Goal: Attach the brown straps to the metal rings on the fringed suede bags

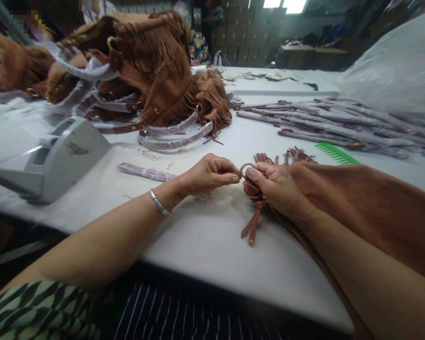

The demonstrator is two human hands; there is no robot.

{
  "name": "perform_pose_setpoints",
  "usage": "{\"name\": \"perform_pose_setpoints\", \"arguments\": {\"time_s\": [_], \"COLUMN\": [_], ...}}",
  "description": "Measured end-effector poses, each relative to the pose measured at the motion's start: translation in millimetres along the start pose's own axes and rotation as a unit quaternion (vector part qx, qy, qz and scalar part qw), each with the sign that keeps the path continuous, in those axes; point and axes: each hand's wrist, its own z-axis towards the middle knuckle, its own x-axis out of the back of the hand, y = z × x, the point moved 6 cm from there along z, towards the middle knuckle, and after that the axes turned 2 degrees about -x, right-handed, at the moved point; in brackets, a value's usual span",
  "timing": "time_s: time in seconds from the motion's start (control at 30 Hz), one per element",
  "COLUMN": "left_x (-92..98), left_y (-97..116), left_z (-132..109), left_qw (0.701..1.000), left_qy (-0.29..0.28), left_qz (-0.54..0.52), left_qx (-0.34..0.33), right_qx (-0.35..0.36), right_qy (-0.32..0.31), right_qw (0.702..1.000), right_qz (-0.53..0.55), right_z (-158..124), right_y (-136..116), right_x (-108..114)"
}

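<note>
My left hand [214, 175], with a silver bracelet on its wrist, pinches the end of a thin brown strap right beside a metal ring [247, 169]. The ring is held between the thumb and fingers of my right hand [278, 184]. Below my right hand hang brown leather pieces with a forked tassel [255, 224] tipped in metal. A large brown suede bag [368, 208] lies under and beyond my right forearm, its fringe showing behind my right hand. How the strap meets the ring is partly hidden by my fingers.
A grey tape dispenser [67, 158] stands at the left, near a wrapped strap [145, 172]. Fringed brown bags [156, 71] are piled behind it. Wrapped straps [326, 123], a green comb [336, 153] and plastic sheeting [396, 71] lie at the right on the white table [205, 236].
</note>
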Motion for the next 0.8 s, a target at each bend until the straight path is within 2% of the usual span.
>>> {"name": "perform_pose_setpoints", "arguments": {"time_s": [0.13,0.27,0.37,0.53,0.8], "left_x": [-0.6,0.1,-1.1,0.0,-0.1], "left_y": [0.6,-0.7,-0.6,0.7,2.1], "left_z": [-0.5,-1.0,-0.7,-0.3,-1.5], "left_qw": [1.0,1.0,0.999,0.995,0.997], "left_qy": [0.003,0.015,0.018,0.068,0.061], "left_qz": [0.004,0.017,0.027,0.067,0.056], "left_qx": [0.002,0.014,0.009,-0.01,0.009], "right_qx": [0.015,0.039,0.046,0.036,0.034], "right_qy": [-0.022,-0.019,0.0,0.051,0.036], "right_qw": [1.0,0.999,0.997,0.988,0.991], "right_qz": [0.009,-0.017,-0.056,-0.142,-0.125], "right_z": [-0.8,-2.2,-3.0,-4.7,-7.8], "right_y": [-2.3,-4.3,-4.6,-6.0,-6.5], "right_x": [-3.0,-3.8,-2.7,0.5,-2.6]}}
